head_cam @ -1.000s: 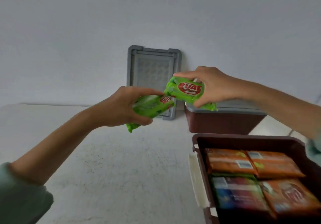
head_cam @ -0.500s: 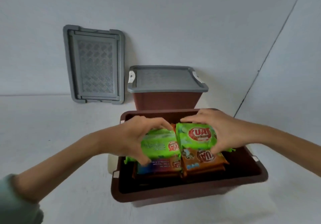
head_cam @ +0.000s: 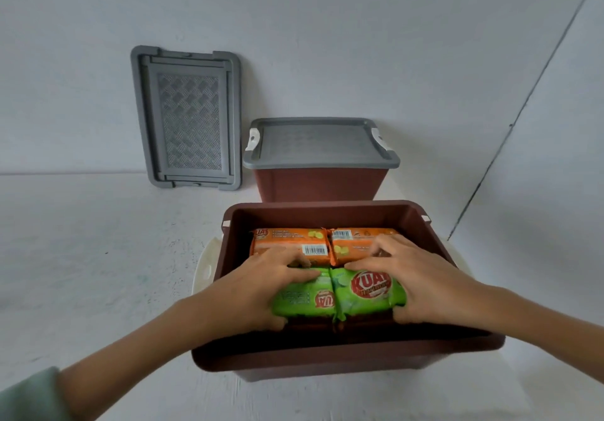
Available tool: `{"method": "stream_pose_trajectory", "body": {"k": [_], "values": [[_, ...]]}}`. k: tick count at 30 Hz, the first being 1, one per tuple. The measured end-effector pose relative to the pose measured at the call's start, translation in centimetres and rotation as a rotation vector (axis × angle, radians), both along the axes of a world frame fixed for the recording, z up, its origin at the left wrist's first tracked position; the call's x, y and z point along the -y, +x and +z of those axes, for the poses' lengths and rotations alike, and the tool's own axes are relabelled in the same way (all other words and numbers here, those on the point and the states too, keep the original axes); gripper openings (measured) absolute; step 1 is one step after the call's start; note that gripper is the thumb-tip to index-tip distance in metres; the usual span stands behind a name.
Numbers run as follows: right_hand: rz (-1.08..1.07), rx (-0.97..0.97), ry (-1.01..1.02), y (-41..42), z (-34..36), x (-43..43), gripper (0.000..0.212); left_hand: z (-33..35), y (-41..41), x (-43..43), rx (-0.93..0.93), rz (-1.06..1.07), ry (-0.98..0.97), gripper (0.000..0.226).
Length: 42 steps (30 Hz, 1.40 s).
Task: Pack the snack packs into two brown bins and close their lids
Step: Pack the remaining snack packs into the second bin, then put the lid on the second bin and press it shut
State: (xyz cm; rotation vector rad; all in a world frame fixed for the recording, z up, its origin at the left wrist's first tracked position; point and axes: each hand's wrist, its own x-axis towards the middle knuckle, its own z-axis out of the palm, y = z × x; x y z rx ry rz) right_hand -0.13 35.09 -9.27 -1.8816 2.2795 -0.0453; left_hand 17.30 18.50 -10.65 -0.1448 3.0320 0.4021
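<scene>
An open brown bin (head_cam: 327,360) stands in front of me with snack packs inside. My left hand (head_cam: 258,290) grips a green snack pack (head_cam: 304,296) in the near left of the bin. My right hand (head_cam: 421,286) grips a second green snack pack (head_cam: 366,290) beside it, label up. Two orange snack packs (head_cam: 291,244) lie behind them, toward the bin's far wall. Darker packs lie hidden below. A second brown bin (head_cam: 318,185) behind carries a shut grey lid (head_cam: 318,143).
A loose grey lid (head_cam: 188,116) leans upright against the white wall at the back left. A white handle clip (head_cam: 206,267) hangs on the open bin's left side. The white floor extends to the left, and a wall corner runs at the right.
Both hands carried the green packs from mid-air down into the open bin. They now sit lower, in the near half of the bin. The view swung right and closer.
</scene>
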Motion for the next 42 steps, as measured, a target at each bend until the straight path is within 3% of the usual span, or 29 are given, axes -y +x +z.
{"method": "stream_pose_trajectory", "body": {"k": [9, 12, 17, 20, 27, 33, 38, 42], "values": [[0.033, 0.036, 0.083, -1.0, 0.4, 0.7, 0.074, 0.1, -0.2, 0.2, -0.050, 0.016, -0.051, 0.077], [0.061, 0.088, 0.132, -1.3, 2.1, 1.8, 0.071, 1.1, 0.1, 0.6, -0.075, 0.021, 0.045, 0.072], [0.082, 0.103, -0.107, -0.5, 4.6, 5.8, 0.066, 4.5, 0.5, 4.2, -0.361, 0.093, 0.141, 0.049], [0.088, 0.160, -0.263, 0.6, 5.8, 9.5, 0.069, 6.9, 0.8, 7.6, -0.514, 0.158, 0.126, 0.048], [0.072, 0.220, -0.369, 2.1, 7.7, 22.6, 0.080, 9.8, -0.1, 19.2, -0.655, 0.417, 0.048, 0.067], [-0.143, 0.240, -0.364, 1.4, 5.4, 35.3, 0.092, 6.6, -2.0, 31.2, -0.552, 0.686, 0.139, 0.090], [-0.328, 0.079, -0.459, 0.1, 1.1, 41.4, 0.097, 2.2, -3.6, 37.3, -0.574, 0.823, 0.193, 0.105], [-0.372, -0.039, -0.537, -0.4, -1.2, 42.6, 0.103, -0.4, -4.6, 38.8, -0.659, 0.780, 0.185, 0.120]]}}
